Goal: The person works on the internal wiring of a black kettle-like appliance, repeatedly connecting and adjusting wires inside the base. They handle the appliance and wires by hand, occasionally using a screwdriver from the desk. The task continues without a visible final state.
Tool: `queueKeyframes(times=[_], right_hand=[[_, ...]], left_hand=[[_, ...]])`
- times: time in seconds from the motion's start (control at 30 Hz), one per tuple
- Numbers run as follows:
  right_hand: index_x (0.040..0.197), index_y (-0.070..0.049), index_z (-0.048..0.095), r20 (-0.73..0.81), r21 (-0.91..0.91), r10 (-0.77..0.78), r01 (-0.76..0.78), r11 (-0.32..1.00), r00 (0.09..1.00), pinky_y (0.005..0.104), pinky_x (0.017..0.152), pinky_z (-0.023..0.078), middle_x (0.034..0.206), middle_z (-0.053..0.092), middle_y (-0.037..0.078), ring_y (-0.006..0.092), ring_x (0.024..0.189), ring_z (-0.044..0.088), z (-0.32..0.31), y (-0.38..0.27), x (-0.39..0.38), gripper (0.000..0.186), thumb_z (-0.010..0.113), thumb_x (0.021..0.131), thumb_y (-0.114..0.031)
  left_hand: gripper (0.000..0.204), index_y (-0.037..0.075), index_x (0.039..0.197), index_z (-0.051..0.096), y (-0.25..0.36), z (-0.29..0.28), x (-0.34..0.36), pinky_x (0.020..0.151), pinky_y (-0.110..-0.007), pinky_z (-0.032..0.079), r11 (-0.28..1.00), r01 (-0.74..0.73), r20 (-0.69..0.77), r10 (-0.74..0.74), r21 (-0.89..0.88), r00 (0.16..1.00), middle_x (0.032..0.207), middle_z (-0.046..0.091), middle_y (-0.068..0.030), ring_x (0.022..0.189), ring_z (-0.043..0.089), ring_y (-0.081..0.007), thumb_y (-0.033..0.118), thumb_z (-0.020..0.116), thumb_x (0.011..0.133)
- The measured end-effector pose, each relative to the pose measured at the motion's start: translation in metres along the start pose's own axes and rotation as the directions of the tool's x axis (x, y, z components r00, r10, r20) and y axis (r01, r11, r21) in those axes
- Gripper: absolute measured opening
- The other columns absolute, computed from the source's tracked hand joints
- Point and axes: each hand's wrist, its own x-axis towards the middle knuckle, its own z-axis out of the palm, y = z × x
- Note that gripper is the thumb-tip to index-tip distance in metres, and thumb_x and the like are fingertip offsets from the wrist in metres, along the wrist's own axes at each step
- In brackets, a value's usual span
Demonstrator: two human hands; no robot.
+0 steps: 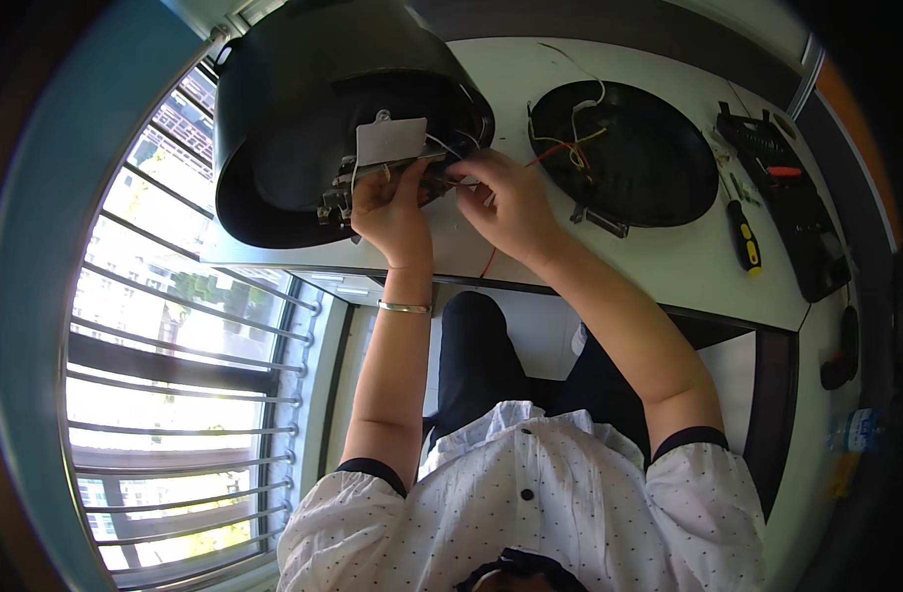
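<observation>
My left hand [396, 225] has its fingers closed around a metal-and-wire component assembly [340, 195] in front of the black pot-like appliance housing [348, 49]. A pale rectangular plate [390, 142] stands up from that assembly, just above my fingertips. Close to its right side, my right hand [513, 205] pinches a thin wire [460, 182] between thumb and fingers. Red and yellow wires [560, 148] run from beside the right hand to a round black shell [659, 168] lying open on the table. The tips of both hands partly hide the connection between them.
A black-and-yellow screwdriver [743, 239] lies right of the shell, beside an open black tool case [789, 202]. The white table [530, 74] ends in front of my knees. A barred window [175, 395] is at my left. A clear bottle [854, 430] sits far right.
</observation>
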Motion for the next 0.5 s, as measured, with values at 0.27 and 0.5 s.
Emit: queueKeyframes(times=[0.27,0.5], right_hand=[[0.093,-0.003,0.062,0.03,-0.085,-0.027,0.029,0.996,0.999,0.029,0.052,0.049,0.085,0.061,0.009,0.0206,0.06,0.061,0.001,-0.012,-0.013,0.017,0.066,0.077,-0.007],[0.094,-0.002,0.062,-0.02,-0.119,-0.042,0.04,0.992,0.999,0.0266,0.051,0.048,0.082,0.061,0.008,0.0178,0.06,0.06,-0.002,-0.005,-0.02,0.016,0.064,0.079,-0.002]], left_hand=[[0.019,0.003,0.077,0.056,0.008,-0.005,0.001,0.047,-0.018,0.044,1.0,-0.016,-0.002,0.016,0.007,1.0,0.07,0.062,-0.0021,0.055,0.056,-0.0066,-0.007,0.071,0.071],[0.012,0.002,0.079,0.062,0.012,-0.001,-0.005,0.052,-0.018,0.043,1.0,0.01,-0.007,-0.01,-0.029,1.0,0.075,0.063,-0.0007,0.062,0.057,-0.0072,-0.004,0.069,0.073]])
